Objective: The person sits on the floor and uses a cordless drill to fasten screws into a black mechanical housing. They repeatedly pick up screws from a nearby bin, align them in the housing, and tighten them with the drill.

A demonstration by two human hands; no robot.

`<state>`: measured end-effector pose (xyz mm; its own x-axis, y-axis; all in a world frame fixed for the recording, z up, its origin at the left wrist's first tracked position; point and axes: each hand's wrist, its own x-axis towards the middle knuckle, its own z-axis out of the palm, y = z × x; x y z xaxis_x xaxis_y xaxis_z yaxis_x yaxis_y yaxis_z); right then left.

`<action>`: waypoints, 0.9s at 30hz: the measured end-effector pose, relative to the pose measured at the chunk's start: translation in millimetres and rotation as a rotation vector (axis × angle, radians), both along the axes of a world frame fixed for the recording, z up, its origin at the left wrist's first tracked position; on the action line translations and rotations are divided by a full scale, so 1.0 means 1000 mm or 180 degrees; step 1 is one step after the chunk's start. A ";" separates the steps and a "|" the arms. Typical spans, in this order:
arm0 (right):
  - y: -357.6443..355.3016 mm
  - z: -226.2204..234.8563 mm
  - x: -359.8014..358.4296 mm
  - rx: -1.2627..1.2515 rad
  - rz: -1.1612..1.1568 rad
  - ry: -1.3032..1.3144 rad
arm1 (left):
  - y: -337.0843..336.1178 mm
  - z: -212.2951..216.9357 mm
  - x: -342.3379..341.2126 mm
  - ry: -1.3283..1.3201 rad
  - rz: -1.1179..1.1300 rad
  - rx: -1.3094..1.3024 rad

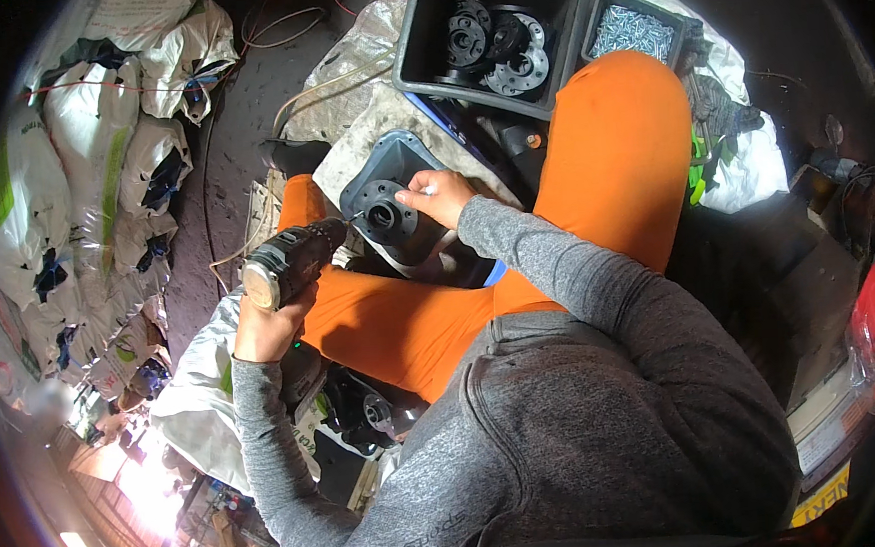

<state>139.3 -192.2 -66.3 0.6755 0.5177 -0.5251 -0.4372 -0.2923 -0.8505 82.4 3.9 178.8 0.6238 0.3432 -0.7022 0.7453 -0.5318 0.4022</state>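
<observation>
My left hand [273,329] is wrapped round the grip of a dark cordless drill [291,257]. The drill's tip points right and meets the left edge of a round black flange [382,217] with a raised centre ring and small holes. This flange lies on a grey plastic housing [395,156] with a wide squarish rim, set between my legs. At the flange's upper right, the fingers of my right hand [441,199] are pinched together against its face. Something small and pale shows at those fingers; I cannot tell what it is.
A dark bin [406,50] of black round flanges stands ahead, with a smaller bin [678,28] of silver screws to its right. Stuffed white sacks [80,165] line the left. A pale cable [297,107] runs behind the housing. Green-handled pliers [697,162] lie right of my knee.
</observation>
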 end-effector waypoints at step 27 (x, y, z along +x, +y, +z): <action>0.004 0.030 0.005 0.0478 -0.0417 -0.0053 | 0.004 -0.005 -0.019 -0.0278 0.0265 -0.0214</action>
<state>143.9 -188.6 -36.2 0.7502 0.4964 -0.4368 -0.4487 -0.1030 -0.8877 63.2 8.1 173.9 0.6549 0.3503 -0.6697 0.7463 -0.4391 0.5001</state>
